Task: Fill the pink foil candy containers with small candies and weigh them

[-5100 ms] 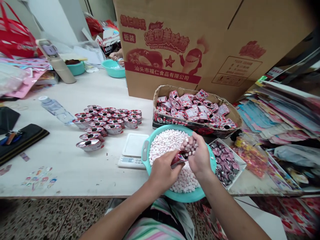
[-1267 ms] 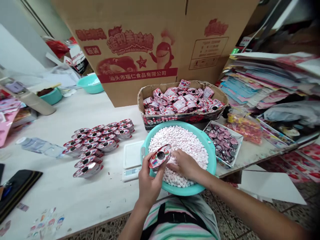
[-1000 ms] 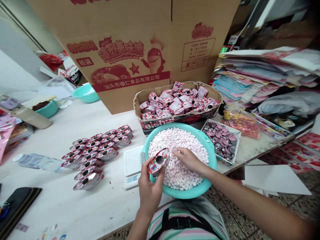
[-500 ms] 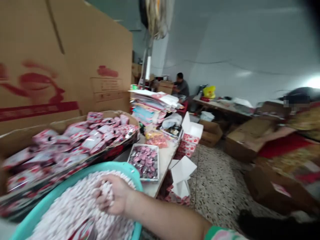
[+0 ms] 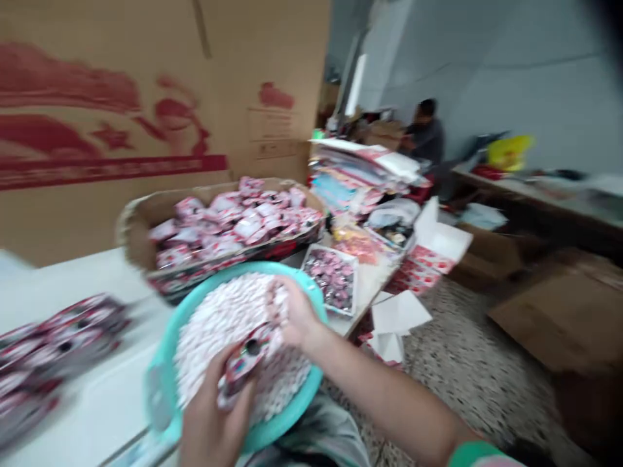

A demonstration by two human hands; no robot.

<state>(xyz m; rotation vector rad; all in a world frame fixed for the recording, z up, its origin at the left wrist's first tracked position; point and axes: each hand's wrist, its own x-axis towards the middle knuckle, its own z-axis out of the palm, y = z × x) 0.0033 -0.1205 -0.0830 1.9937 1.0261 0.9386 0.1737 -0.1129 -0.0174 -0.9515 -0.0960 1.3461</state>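
**left hand** [image 5: 211, 415]: at the lower edge of the view, wrist cut off by the frame, fingers closed around a red-and-white foil candy cup [image 5: 246, 363] with a round black hole.

**right hand** [image 5: 292, 311]: fingers curled, gathering pink-white candies [image 5: 219, 344] above a teal plastic basin [image 5: 311, 305].

**basin:** on the white surface [image 5: 82, 408], heaped with candies, its near side partly hidden by the left hand.

**beside it:** a cardboard tray [image 5: 134, 227] of pink foil packets [image 5: 233, 224], and a white tray of round foil lids [image 5: 331, 279].

**far left:** a group of foil cups [image 5: 48, 350], cut off and too blurred to count.

**behind:** a printed cardboard carton [image 5: 121, 97], its lettering smeared by motion blur.

**against the earlier frame:** the view has swung right, bringing in the speckled floor [image 5: 462, 344] and a seated person [image 5: 426, 133] far off. the right hand, once spread over the candies, is now cupped; the left hand keeps its grip on the cup.
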